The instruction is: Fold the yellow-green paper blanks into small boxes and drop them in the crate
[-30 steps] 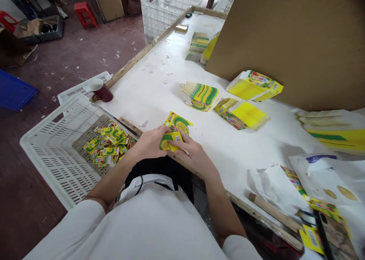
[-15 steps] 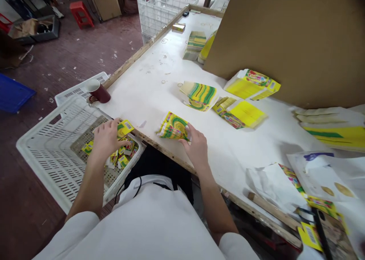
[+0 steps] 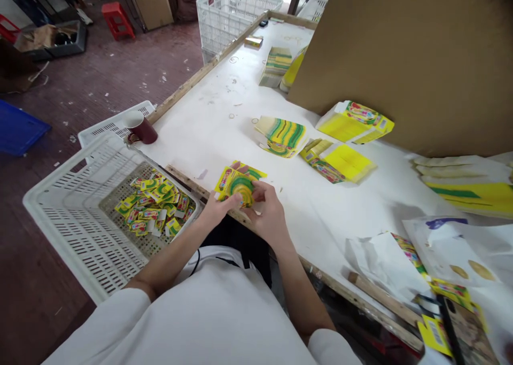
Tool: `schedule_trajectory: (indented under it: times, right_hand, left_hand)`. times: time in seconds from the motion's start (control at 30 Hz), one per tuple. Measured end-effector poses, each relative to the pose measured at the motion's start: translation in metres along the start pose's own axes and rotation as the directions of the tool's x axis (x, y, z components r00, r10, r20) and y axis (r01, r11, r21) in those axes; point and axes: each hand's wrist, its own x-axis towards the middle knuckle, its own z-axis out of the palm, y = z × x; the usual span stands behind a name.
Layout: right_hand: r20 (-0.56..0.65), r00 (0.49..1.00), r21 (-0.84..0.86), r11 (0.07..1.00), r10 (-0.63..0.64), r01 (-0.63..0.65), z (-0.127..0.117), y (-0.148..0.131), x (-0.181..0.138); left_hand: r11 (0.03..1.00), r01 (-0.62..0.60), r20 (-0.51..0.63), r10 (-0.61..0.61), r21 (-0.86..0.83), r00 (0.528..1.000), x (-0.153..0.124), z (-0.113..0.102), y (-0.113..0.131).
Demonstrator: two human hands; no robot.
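Observation:
Several flat yellow-and-green printed cartons [image 3: 232, 183], bunched together, are held just above the table's near edge. My left hand [image 3: 220, 207] grips them from the left, thumb on the top face and fingertips showing behind the far edge. On the right side my right hand [image 3: 266, 210] has its fingers closed against the same cartons. Below and left of my hands, a white plastic crate [image 3: 64, 215] holds a heap of small yellow-and-green cartons [image 3: 150, 199].
On the white table [image 3: 192, 124] lie stacks of flat cartons [image 3: 284, 135], with more cartons [image 3: 344, 159] farther right. A maroon mug [image 3: 144, 129] stands at the left edge. A large cardboard sheet [image 3: 401, 60] leans behind. A phone [image 3: 467, 322] lies at lower right.
My left hand has moved right from over the crate onto the cartons, and the small carton it held is gone from it. The cartons have turned and come nearer to me.

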Motion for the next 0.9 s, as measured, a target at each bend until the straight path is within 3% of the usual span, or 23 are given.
schedule_trajectory:
  times: [0.1,0.17,0.27,0.4,0.47,0.6,0.67,0.77,0.83,0.9]
  right_hand:
    - [0.109,0.994,0.350,0.936,0.002,-0.040,0.012,-0.008,-0.004]
    - [0.102,0.995,0.458,0.886,0.024,-0.068,0.021,-0.009,-0.007]
    - [0.050,0.996,0.400,0.913,0.072,-0.086,0.028,-0.005,-0.008]
    - [-0.042,0.994,0.270,0.959,0.096,-0.081,0.020,0.002,-0.005]
    - [-0.077,0.994,0.219,0.974,0.074,-0.055,0.014,0.003,-0.004]
    - [-0.127,0.991,0.124,0.991,-0.032,0.048,0.004,0.002,-0.001]
    - [-0.157,0.980,0.018,0.992,-0.121,0.125,-0.002,0.000,0.001]
    - [-0.192,0.929,-0.275,0.926,-0.317,0.259,-0.012,-0.003,0.003]
    - [-0.142,0.888,-0.424,0.837,-0.438,0.346,-0.016,-0.006,0.003]
    - [-0.062,0.861,-0.467,0.777,-0.505,0.422,-0.015,-0.009,0.001]
  left_hand:
    - [0.939,-0.106,-0.112,0.073,-0.326,0.991,0.008,0.025,0.003]
    - [0.895,-0.190,-0.230,0.102,-0.404,0.968,0.014,0.032,0.007]
    - [0.918,-0.214,-0.321,0.103,-0.334,0.941,0.017,0.030,0.007]
    - [0.974,-0.152,-0.184,0.120,-0.171,0.976,0.010,0.013,-0.002]
    - [0.983,-0.150,-0.154,0.132,-0.110,0.979,0.007,0.004,-0.008]
    - [0.992,-0.123,-0.247,0.127,0.035,0.961,0.006,-0.013,-0.011]
    - [0.984,-0.124,-0.194,0.147,0.127,0.970,0.007,-0.022,0.002]
    - [0.906,-0.246,0.005,0.260,0.345,0.965,0.003,-0.034,0.035]
    - [0.762,-0.316,0.159,0.276,0.565,0.948,0.000,-0.036,0.054]
    - [0.580,-0.300,0.267,0.144,0.758,0.953,-0.004,-0.032,0.061]
